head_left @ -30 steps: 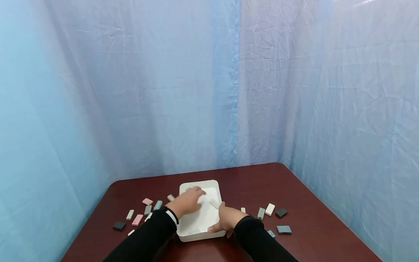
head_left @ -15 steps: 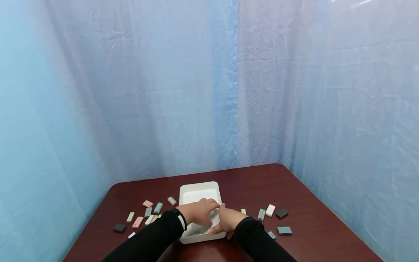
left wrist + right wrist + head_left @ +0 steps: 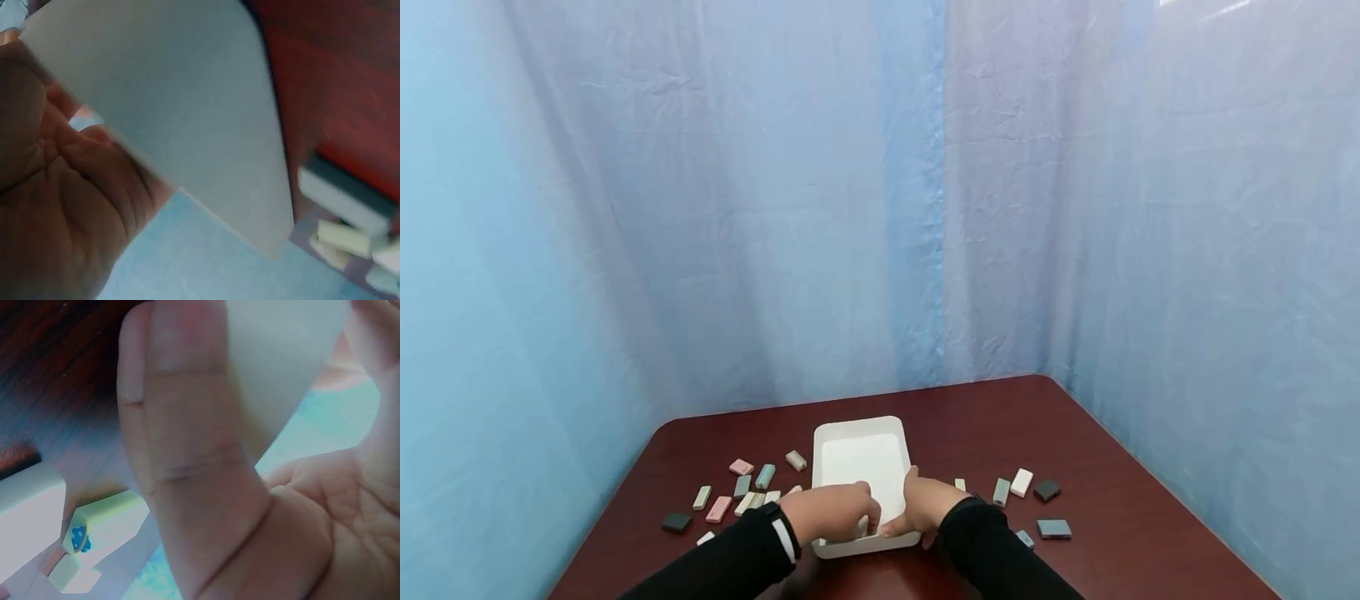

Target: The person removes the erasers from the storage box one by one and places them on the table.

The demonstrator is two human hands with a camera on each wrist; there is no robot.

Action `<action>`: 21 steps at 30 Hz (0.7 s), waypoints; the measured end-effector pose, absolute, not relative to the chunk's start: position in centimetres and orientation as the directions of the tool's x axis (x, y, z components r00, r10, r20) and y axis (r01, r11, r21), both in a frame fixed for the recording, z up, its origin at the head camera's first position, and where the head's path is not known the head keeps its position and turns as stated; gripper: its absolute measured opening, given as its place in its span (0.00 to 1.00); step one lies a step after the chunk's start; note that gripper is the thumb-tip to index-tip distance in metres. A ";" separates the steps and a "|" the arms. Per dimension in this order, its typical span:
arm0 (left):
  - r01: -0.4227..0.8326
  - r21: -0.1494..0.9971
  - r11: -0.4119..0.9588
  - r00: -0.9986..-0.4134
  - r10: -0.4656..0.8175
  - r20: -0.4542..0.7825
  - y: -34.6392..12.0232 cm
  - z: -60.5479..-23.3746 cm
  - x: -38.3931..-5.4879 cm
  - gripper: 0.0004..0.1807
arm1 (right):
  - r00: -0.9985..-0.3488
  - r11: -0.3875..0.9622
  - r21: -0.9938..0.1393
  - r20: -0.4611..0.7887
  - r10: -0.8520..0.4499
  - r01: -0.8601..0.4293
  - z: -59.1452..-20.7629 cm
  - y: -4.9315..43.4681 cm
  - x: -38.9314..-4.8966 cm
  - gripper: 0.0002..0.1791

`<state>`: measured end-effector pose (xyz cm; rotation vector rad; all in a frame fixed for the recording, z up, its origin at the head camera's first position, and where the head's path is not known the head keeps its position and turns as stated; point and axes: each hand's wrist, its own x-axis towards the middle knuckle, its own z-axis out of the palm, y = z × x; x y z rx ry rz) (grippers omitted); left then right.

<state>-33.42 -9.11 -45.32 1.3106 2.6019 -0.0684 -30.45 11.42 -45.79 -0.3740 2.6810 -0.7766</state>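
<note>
A white rectangular tray (image 3: 859, 433) stands on the table in the head view. My right hand (image 3: 925, 504) grips its right wall near the front corner, thumb inside and fingers outside. In the right wrist view, the fingers (image 3: 194, 425) lie along the outer side of the tray (image 3: 281, 362). My left hand (image 3: 835, 510) reaches over the near left wall, fingers bent down into the tray. A small white block (image 3: 862, 527) shows at its fingertips, mostly hidden. The left wrist view shows the palm (image 3: 69, 187) beside the tray's outer wall (image 3: 169, 106), with the fingertips hidden behind it.
Small blocks lie scattered left of the tray, among them a pink block (image 3: 718, 509), a black block (image 3: 677, 522) and a blue block (image 3: 765, 477). To the right lie a white block (image 3: 1022, 482), a dark block (image 3: 1047, 491) and a grey-blue block (image 3: 1054, 529). Curtains (image 3: 850, 208) stand behind the table.
My left hand moved from the tray's middle rightward to the white block by my right hand, then back left and nearer with it. My right hand has stayed on the tray wall.
</note>
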 end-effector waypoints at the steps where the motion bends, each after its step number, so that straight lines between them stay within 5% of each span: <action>1: 0.784 0.077 0.616 -0.585 0.775 -0.239 -9.2 -45.0 -33.3 0.17 | -0.915 0.824 -0.543 -0.231 -0.330 -0.160 -45.7 11.5 -30.5 0.64; 5: 0.730 0.122 0.672 -0.626 0.730 -0.275 -9.3 -44.5 -33.3 0.19 | -0.920 0.833 -0.530 -0.229 -0.319 -0.158 -45.6 11.7 -30.6 0.65; 11: 0.747 0.139 0.650 -0.610 0.753 -0.245 -9.7 -45.3 -32.7 0.20 | -0.911 0.814 -0.564 -0.251 -0.327 -0.137 -46.3 11.4 -30.3 0.64; 21: 0.770 0.184 0.610 -0.610 0.790 -0.065 -10.9 -45.7 -33.8 0.13 | -0.915 0.842 -0.515 -0.242 -0.324 -0.162 -45.9 11.1 -30.6 0.64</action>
